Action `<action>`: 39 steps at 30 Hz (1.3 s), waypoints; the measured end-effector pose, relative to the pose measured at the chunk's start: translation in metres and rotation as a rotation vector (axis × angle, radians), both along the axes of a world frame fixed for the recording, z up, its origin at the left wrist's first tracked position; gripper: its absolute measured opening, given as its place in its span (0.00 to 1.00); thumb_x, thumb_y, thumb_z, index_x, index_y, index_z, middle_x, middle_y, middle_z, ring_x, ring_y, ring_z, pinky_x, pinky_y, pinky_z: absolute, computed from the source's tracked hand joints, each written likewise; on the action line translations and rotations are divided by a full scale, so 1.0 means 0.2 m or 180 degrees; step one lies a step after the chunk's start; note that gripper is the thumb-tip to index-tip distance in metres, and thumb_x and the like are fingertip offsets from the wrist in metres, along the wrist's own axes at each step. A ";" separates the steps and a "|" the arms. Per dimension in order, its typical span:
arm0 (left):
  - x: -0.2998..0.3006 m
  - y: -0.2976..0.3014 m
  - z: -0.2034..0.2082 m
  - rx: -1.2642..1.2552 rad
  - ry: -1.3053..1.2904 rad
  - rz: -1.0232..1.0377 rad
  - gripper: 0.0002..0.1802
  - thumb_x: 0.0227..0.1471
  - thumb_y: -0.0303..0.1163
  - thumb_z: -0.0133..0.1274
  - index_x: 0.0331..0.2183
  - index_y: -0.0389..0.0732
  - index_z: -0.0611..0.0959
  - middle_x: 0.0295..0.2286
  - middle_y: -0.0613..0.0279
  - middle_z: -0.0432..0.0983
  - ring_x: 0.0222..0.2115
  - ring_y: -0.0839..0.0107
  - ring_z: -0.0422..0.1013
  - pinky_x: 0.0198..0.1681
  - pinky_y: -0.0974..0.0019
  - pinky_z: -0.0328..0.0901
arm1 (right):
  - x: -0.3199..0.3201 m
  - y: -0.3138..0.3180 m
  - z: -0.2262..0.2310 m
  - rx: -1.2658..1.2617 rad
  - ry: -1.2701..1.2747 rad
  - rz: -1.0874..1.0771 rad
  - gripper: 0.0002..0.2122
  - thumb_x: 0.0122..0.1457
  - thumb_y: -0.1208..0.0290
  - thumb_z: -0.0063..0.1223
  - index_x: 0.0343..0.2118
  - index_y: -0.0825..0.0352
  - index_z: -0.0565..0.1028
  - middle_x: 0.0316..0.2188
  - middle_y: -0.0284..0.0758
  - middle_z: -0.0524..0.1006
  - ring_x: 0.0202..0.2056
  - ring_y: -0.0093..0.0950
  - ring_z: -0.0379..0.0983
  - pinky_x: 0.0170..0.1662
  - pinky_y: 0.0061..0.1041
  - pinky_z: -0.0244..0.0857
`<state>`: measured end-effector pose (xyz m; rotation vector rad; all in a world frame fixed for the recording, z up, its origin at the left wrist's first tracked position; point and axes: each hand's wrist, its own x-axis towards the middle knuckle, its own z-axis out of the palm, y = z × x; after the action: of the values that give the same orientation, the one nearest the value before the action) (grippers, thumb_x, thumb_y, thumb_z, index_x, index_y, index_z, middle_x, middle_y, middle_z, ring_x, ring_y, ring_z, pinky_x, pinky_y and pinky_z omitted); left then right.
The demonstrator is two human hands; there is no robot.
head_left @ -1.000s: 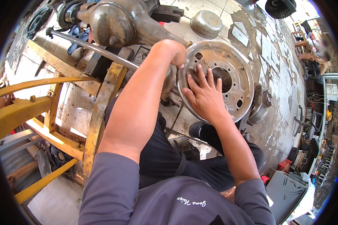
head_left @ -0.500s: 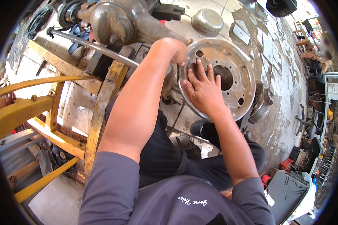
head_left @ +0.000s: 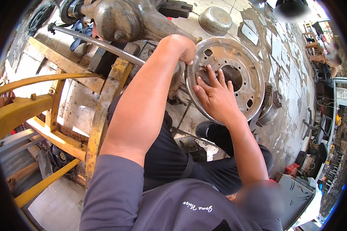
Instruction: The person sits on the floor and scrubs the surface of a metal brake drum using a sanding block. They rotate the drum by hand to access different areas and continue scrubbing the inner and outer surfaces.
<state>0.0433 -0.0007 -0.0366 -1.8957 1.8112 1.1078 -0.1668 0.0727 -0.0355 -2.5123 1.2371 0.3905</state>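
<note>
A bare, brownish metal wheel rim [head_left: 246,61] lies tilted in front of me, with a large centre hole and bolt holes around it. My left hand [head_left: 187,51] is closed on its left edge, the fingers curled over and partly hidden by the wrist. Flat on the rim's face, left of the centre hole, rests my right hand [head_left: 219,98], its fingers stretched out and apart. Beneath those fingers shows a thin dark-brown patch [head_left: 202,76] that resembles sandpaper; its kind is unclear.
A rusty axle housing [head_left: 117,19] with a long steel rod [head_left: 98,45] is at upper left. A yellow metal frame [head_left: 106,104] stands close on my left. Beyond the rim sits a round metal bowl [head_left: 215,21]. At right are a toothed metal part [head_left: 272,106] and a grey cabinet [head_left: 295,196].
My right hand has slid slightly right and toward me over the rim's face, and the brown patch has shifted with it. My left hand stays at the rim's edge.
</note>
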 end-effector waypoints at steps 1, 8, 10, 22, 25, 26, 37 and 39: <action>-0.01 0.00 0.02 -0.0083 -0.0044 -0.0013 0.25 0.56 0.46 0.59 0.49 0.39 0.84 0.47 0.51 0.81 0.48 0.53 0.76 0.52 0.54 0.69 | 0.00 -0.01 -0.01 -0.0115 -0.0036 -0.0020 0.31 0.70 0.41 0.31 0.66 0.57 0.66 0.73 0.42 0.48 0.72 0.54 0.41 0.67 0.65 0.40; -0.02 -0.01 0.03 0.0116 0.0093 -0.0005 0.24 0.58 0.40 0.58 0.54 0.43 0.82 0.54 0.49 0.75 0.54 0.54 0.73 0.55 0.53 0.68 | 0.03 -0.04 -0.06 -0.0185 -0.0161 -0.0187 0.31 0.70 0.41 0.31 0.67 0.57 0.65 0.73 0.44 0.48 0.72 0.53 0.40 0.68 0.64 0.39; -0.01 -0.01 0.02 0.0088 0.0114 -0.0042 0.24 0.58 0.40 0.58 0.54 0.43 0.82 0.55 0.49 0.75 0.54 0.54 0.73 0.56 0.53 0.68 | 0.00 -0.02 0.00 0.0144 -0.0071 -0.0132 0.31 0.70 0.41 0.31 0.67 0.57 0.65 0.73 0.43 0.48 0.72 0.53 0.40 0.68 0.64 0.39; -0.01 -0.02 0.03 0.0190 0.0060 0.0040 0.23 0.57 0.39 0.58 0.54 0.43 0.82 0.55 0.49 0.75 0.54 0.54 0.73 0.55 0.53 0.68 | -0.01 -0.02 -0.01 0.0093 -0.0139 -0.0088 0.31 0.70 0.41 0.31 0.66 0.57 0.66 0.73 0.44 0.47 0.72 0.54 0.39 0.68 0.64 0.40; -0.03 -0.01 0.05 0.0118 0.0025 -0.0050 0.24 0.57 0.38 0.58 0.54 0.43 0.82 0.55 0.49 0.75 0.54 0.54 0.73 0.55 0.53 0.68 | 0.02 -0.03 -0.06 -0.0149 -0.0165 -0.0134 0.30 0.71 0.42 0.31 0.66 0.57 0.66 0.73 0.45 0.47 0.72 0.54 0.39 0.68 0.63 0.40; -0.03 -0.02 0.06 0.0113 0.0037 -0.0044 0.24 0.57 0.38 0.58 0.54 0.43 0.82 0.55 0.49 0.75 0.54 0.54 0.73 0.55 0.53 0.68 | 0.04 -0.04 -0.08 -0.0285 -0.0216 -0.0167 0.30 0.71 0.42 0.31 0.66 0.57 0.66 0.73 0.45 0.47 0.72 0.54 0.39 0.68 0.63 0.40; -0.03 -0.03 0.02 0.0151 0.0026 -0.0033 0.23 0.57 0.40 0.58 0.53 0.44 0.82 0.55 0.49 0.75 0.54 0.54 0.74 0.55 0.53 0.69 | 0.02 -0.08 -0.09 -0.0221 -0.0409 -0.0244 0.27 0.71 0.44 0.31 0.64 0.54 0.70 0.73 0.44 0.48 0.72 0.53 0.41 0.68 0.62 0.42; -0.02 -0.04 0.02 0.0137 0.0080 -0.0074 0.24 0.57 0.40 0.58 0.54 0.44 0.82 0.55 0.49 0.75 0.54 0.54 0.74 0.55 0.53 0.69 | 0.00 -0.07 -0.07 -0.0185 -0.0389 -0.0208 0.27 0.71 0.44 0.31 0.65 0.53 0.69 0.73 0.43 0.48 0.72 0.53 0.41 0.68 0.62 0.42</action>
<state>0.0398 -0.0093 -0.0335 -1.8399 1.8033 1.1583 -0.1674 0.0585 -0.0498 -2.4949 1.2959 0.1852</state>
